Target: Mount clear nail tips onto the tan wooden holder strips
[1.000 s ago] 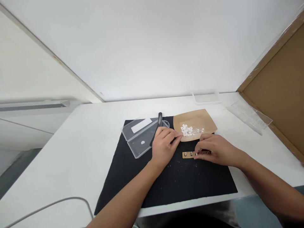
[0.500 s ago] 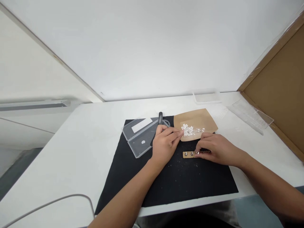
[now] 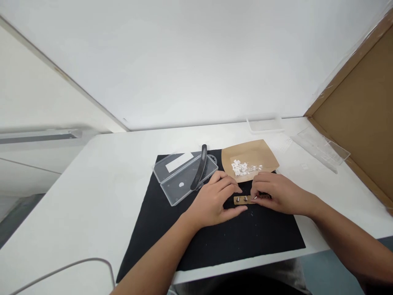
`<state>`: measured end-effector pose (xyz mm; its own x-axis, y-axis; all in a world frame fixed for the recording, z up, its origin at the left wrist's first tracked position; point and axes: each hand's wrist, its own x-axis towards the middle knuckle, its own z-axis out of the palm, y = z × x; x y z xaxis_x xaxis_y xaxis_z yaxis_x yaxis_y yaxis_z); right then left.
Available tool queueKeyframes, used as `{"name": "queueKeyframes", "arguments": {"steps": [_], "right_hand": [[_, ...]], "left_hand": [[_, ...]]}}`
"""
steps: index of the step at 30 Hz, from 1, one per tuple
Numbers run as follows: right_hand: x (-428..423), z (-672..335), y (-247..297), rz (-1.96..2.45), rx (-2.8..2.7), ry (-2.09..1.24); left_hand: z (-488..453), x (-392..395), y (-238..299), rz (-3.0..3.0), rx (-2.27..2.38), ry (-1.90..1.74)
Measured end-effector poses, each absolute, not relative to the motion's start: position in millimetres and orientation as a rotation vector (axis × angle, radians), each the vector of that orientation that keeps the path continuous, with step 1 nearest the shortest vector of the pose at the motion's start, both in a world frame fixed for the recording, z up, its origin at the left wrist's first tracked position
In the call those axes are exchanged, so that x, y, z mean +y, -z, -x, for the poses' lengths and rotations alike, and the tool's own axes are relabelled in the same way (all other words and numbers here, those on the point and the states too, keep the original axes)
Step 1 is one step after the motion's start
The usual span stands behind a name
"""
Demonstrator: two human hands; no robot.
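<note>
A short light-brown strip with small metal studs point(image 3: 241, 200) lies on the black mat point(image 3: 236, 241). My right hand point(image 3: 273, 191) is closed over the strip's right part, thumb and fingertips pinched on it. A tiny pale piece shows at the fingertips; most of that end is hidden. My left hand point(image 3: 219, 199) hovers at the strip's left end, fingers and thumb apart, holding nothing. Just behind the hands, a pile of small white pieces point(image 3: 241, 167) rests on a brown paper sheet point(image 3: 254, 150).
Left of the paper lies an open clear plastic case point(image 3: 176, 186), with a curved black-handled tool point(image 3: 201, 168) across it. Clear plastic trays point(image 3: 265, 125) stand at the back, another clear piece point(image 3: 322, 147) at right. A cardboard panel point(image 3: 356, 106) bounds the right side.
My left hand has left the edge of the white pile and come down toward the strip, its fingers spreading. My right hand stays at the strip. The view has shifted slightly.
</note>
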<state>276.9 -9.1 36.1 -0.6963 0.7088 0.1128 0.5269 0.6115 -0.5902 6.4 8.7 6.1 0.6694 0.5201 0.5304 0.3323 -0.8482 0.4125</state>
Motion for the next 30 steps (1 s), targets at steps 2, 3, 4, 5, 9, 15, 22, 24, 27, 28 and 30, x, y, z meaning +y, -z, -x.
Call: {"name": "queueKeyframes", "arguments": {"steps": [2, 3, 4, 5, 9, 15, 22, 24, 27, 28, 30], "right_hand": [[-10, -276, -38, 1.006, -2.479, -0.856], [-11, -275, -39, 1.015, -2.469, -0.889], [-11, -275, -40, 1.025, -2.463, -0.909], [-11, -274, -40, 1.038, -2.463, -0.917], [-11, -273, -40, 1.122, -2.467, -0.911], [-10, -270, -37, 1.194, -2.489, -0.903], [-11, -269, -36, 1.266, -2.499, -0.886], [-12, -268, -36, 1.285, -2.495, -0.883], [-13, -267, -35, 1.292, -2.487, -0.874], [-13, -267, -35, 1.288, -2.488, -0.865], [-12, -267, -34, 1.260, -2.510, -0.831]], "left_hand": [[-7, 8, -3, -2.596, 0.665, -0.895], [-7, 8, -2, -2.597, 0.663, -0.874], [-7, 7, -1, -2.600, 0.666, -0.855], [-7, 7, 1, -2.603, 0.673, -0.840], [-7, 6, 3, -2.626, 0.691, -0.781], [-8, 5, 6, -2.655, 0.732, -0.700], [-9, 4, 6, -2.650, 0.760, -0.705], [-9, 4, 5, -2.634, 0.774, -0.695], [-9, 4, 5, -2.624, 0.784, -0.679], [-9, 4, 5, -2.624, 0.782, -0.680], [-9, 4, 6, -2.626, 0.775, -0.677]]}}
